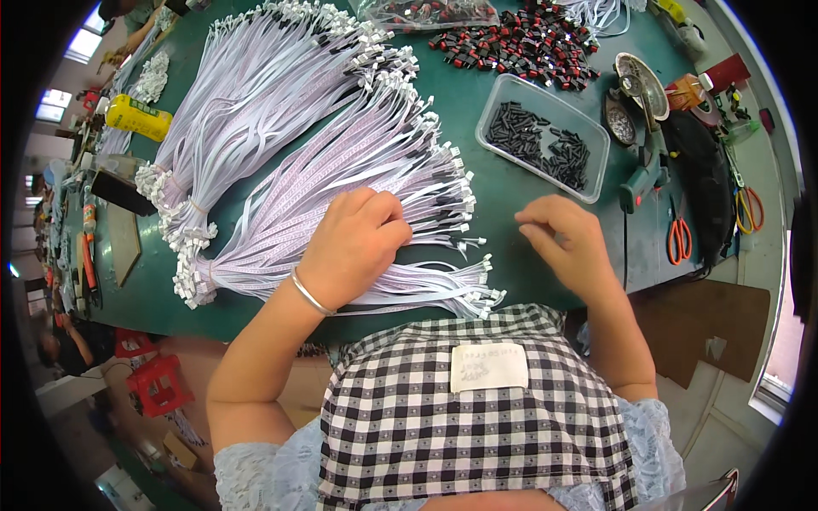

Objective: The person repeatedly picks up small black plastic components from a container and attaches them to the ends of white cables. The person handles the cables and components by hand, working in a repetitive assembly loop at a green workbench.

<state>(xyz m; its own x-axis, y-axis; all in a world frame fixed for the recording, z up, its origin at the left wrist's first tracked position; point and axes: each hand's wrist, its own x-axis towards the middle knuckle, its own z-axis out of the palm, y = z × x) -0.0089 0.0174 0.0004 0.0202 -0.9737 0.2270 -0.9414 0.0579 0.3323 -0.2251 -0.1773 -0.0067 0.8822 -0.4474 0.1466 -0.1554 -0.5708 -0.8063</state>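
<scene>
My left hand [356,243], with a silver bangle at its wrist, lies over a fanned bundle of white flat cables [298,175] with small white connectors at their ends. Its fingers are curled together; whatever they may grip among the cables is hidden. Over the green table to the right hovers my right hand [569,243], thumb and forefinger bent and a little apart, with nothing visible between them. Beyond it stands a clear plastic box [598,175] of short black tubes [520,129]. A second cable bundle [247,94] lies farther back on the left.
Red-and-black small parts [528,43] are heaped at the back beside a clear bag [426,13]. On the right lie a green-handled tool [643,179], orange-handled scissors [679,238] and a metal dish [641,81]. A yellow bottle [138,117] lies on the left.
</scene>
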